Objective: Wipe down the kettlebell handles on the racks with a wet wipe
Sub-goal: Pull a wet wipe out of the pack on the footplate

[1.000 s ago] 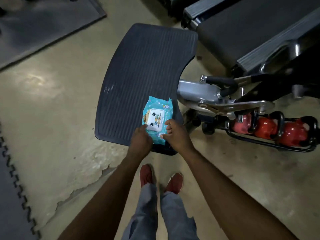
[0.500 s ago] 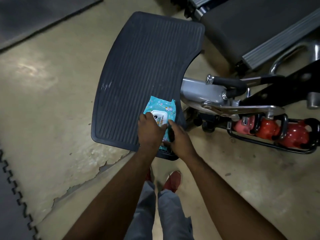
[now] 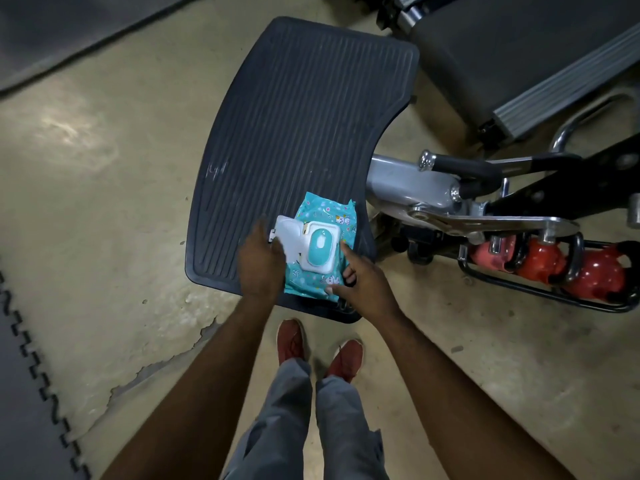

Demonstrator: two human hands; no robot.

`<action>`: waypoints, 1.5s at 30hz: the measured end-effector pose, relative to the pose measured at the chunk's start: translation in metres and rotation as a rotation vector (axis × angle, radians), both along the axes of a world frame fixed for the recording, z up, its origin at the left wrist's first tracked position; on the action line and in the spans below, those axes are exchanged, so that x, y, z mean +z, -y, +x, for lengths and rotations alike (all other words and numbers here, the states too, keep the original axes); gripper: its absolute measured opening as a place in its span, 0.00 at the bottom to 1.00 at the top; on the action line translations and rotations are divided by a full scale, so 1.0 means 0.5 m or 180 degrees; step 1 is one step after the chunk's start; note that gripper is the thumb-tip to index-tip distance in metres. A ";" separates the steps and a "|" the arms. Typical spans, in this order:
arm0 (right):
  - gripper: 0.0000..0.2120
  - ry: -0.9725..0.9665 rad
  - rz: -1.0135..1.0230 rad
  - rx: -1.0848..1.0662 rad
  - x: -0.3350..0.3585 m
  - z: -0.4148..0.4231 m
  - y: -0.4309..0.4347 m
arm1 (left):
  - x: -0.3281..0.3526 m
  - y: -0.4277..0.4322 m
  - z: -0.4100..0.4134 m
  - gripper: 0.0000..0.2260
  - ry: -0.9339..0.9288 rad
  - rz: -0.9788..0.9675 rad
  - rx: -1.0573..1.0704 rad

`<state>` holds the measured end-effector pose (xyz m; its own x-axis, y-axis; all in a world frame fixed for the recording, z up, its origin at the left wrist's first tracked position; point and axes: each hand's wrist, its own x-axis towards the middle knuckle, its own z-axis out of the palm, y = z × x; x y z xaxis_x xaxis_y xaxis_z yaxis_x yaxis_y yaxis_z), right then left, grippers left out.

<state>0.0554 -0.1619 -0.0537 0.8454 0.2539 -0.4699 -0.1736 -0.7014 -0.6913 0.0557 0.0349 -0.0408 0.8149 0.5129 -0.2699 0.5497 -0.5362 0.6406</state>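
Teal wet-wipe pack (image 3: 313, 285) flat on near end of ribbed blk rubber platform (image 3: 294, 116), close to its rt front corner. White flip lid (image 3: 289, 237) open, swung out to the lt. Teal oval dispenser cap (image 3: 320, 245) in a white frame at pack centre.

Lt hand (image 3: 259, 268) at pack's lt side, back of hand up, fingertips at the open lid's lower edge. Motion-blurred, so can't tell whether pinching the lid or only touching it.

Rt hand (image 3: 365, 284) clamped on pack's rt/near edge: fingers curled against the side, thumb down on the near corner.

Red kettlebells (image 3: 595, 275) w/ blk handles (image 3: 579, 258) in a low blk wire rack (image 3: 519, 287) on the floor, well to the rt of the pack, apart from both hands.

Grey metal machine arm (image 3: 408, 188) w/ blk-grip lever between platform and rack. Treadmill deck (image 3: 519, 46) at top rt. Bare concrete floor (image 3: 104, 168), patchy near the feet. Interlocking foam mat (image 3: 20, 393) along lt edge. Red shoes (image 3: 291, 341) and grey trousers (image 3: 294, 410) at bottom centre, just short of the platform's near rim.
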 end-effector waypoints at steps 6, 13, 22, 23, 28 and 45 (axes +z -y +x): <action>0.26 0.0449 -0.0079 -0.0348 0.020 0.044 -0.029 | 0.005 -0.003 -0.028 0.25 -0.0077 0.1389 -0.0917; 0.10 0.1134 -0.0572 0.0458 0.032 0.097 -0.069 | -0.023 0.071 -0.063 0.36 -0.0174 0.1292 -0.1279; 0.10 0.1282 -0.1214 0.0841 0.032 0.108 -0.093 | -0.029 0.090 -0.073 0.34 -0.0408 0.1169 -0.0911; 0.11 0.1330 -0.1234 0.0831 0.033 0.107 -0.095 | -0.030 0.090 -0.075 0.34 -0.0428 0.1146 -0.0868; 0.09 0.1492 -0.1446 0.0876 0.034 0.107 -0.107 | -0.038 0.086 -0.084 0.31 -0.0181 0.1210 -0.0684; 0.12 0.1214 -0.0669 0.0687 0.013 0.114 -0.051 | -0.044 0.087 -0.087 0.31 -0.0230 0.0396 -0.0625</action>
